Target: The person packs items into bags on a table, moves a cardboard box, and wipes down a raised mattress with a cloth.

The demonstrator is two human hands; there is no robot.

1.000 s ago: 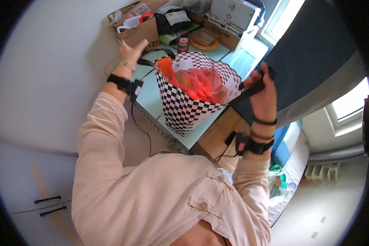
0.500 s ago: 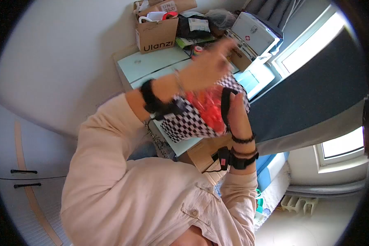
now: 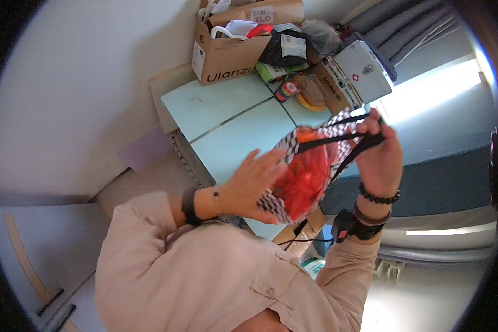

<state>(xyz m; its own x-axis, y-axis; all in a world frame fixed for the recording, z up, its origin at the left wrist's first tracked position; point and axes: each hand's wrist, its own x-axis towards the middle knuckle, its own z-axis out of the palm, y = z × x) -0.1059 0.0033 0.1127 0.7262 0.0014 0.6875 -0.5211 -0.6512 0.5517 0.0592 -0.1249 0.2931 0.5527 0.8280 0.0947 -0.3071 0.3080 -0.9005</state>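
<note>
A black-and-white checkered bag (image 3: 278, 198) hangs above the near edge of a pale green table (image 3: 227, 133). Orange-red plastic (image 3: 307, 177) fills it. My right hand (image 3: 379, 157) grips both black handles (image 3: 337, 141) at the top right and holds the bag up. My left hand (image 3: 252, 185) lies flat against the bag's left side with fingers spread, supporting it from below. Both wrists carry black bands.
At the table's far end stand a brown "Ulanzi" cardboard box (image 3: 227, 52) stuffed with items, a white case with a red mark (image 3: 362, 69), a small tape roll (image 3: 285, 91) and a yellow plate (image 3: 310, 102). A dark blue surface (image 3: 442, 166) lies right. White wall at left.
The bag came off the table and is now held up by both handles in my right hand. My left hand dropped from above the bag to its left side.
</note>
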